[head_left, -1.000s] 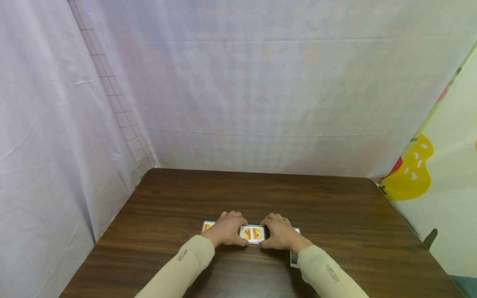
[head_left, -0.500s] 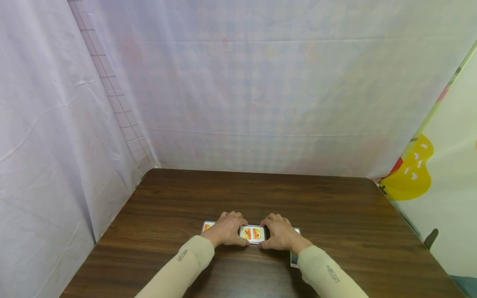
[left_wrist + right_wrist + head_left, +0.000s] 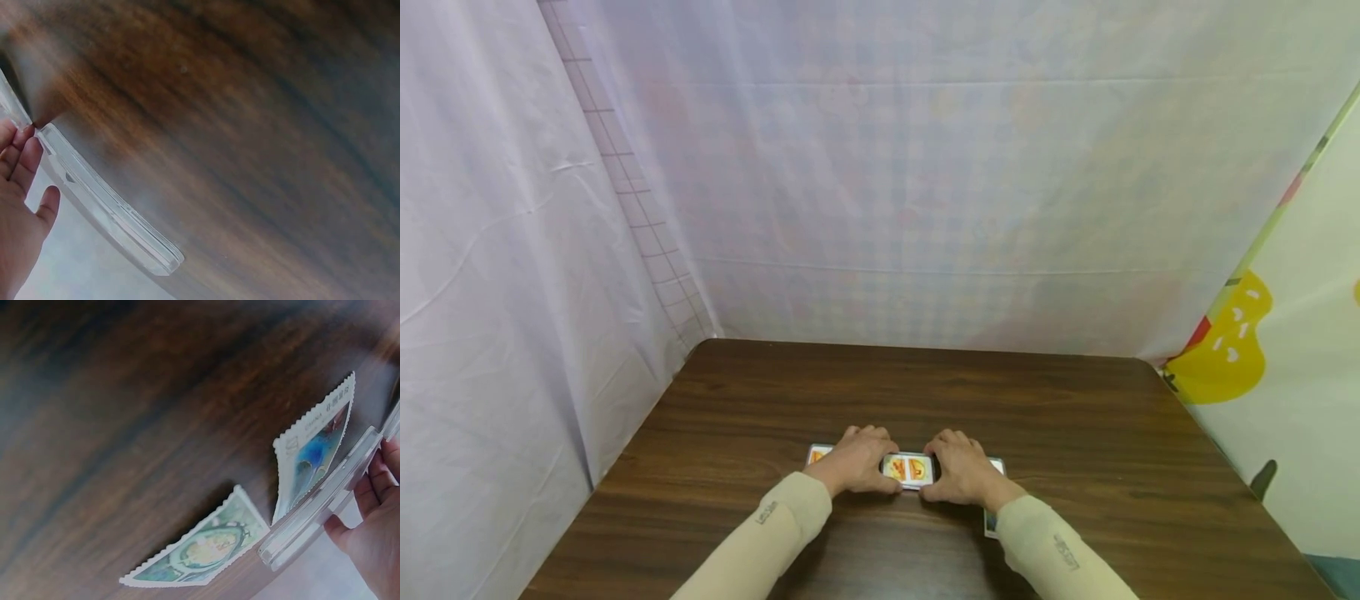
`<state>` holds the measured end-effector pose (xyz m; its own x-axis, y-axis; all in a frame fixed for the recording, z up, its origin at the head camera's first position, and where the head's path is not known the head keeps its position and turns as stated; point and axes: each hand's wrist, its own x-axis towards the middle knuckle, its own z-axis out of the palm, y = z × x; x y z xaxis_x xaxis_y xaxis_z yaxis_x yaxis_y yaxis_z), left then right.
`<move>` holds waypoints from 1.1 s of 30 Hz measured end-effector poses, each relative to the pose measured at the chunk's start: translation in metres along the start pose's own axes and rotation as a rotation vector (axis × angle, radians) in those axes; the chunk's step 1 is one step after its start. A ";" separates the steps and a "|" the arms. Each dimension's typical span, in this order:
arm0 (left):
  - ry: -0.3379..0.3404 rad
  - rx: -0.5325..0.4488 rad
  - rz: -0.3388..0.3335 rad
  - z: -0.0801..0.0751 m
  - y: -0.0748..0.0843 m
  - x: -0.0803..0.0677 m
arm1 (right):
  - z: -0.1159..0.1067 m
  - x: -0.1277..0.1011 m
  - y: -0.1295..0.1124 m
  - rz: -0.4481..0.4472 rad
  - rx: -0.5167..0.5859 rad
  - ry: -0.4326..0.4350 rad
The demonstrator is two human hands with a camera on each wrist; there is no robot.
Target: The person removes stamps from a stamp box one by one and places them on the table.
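A long clear plastic holder (image 3: 908, 469) lies flat near the front of the brown table (image 3: 925, 392), with orange stamps showing in its middle. My left hand (image 3: 853, 462) grips its left end and my right hand (image 3: 962, 475) grips its right end, fingers over the far edge and thumbs on the near edge. The left wrist view shows the holder's clear edge (image 3: 106, 206) beside my left hand (image 3: 19, 206). In the right wrist view the holder (image 3: 325, 500) is at my right hand (image 3: 375, 531), with a blue stamp (image 3: 315, 450) and a green stamp (image 3: 200, 550) loose beside it.
A loose stamp (image 3: 990, 522) peeks out under my right sleeve. White cloth (image 3: 887, 183) hangs behind and to the left of the table. A panel with a yellow shape (image 3: 1232, 342) stands at the right. Bare wood stretches beyond the hands.
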<state>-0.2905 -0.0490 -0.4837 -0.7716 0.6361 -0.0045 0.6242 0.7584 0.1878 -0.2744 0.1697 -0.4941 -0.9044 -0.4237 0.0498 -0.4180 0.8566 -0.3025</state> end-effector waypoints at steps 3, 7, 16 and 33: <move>-0.002 -0.003 0.004 0.000 0.000 0.000 | 0.000 0.000 -0.001 0.006 -0.006 0.000; 0.003 0.000 0.013 0.000 0.000 0.000 | 0.000 0.001 -0.003 0.011 -0.012 0.000; 0.042 -0.044 0.001 -0.001 0.000 0.000 | -0.001 0.002 -0.004 0.018 -0.014 -0.012; 0.055 -0.035 -0.002 0.002 -0.001 0.000 | -0.002 0.001 0.002 -0.026 0.015 -0.007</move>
<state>-0.2910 -0.0493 -0.4862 -0.7789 0.6253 0.0487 0.6188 0.7534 0.2224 -0.2766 0.1710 -0.4929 -0.8927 -0.4477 0.0515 -0.4399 0.8408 -0.3154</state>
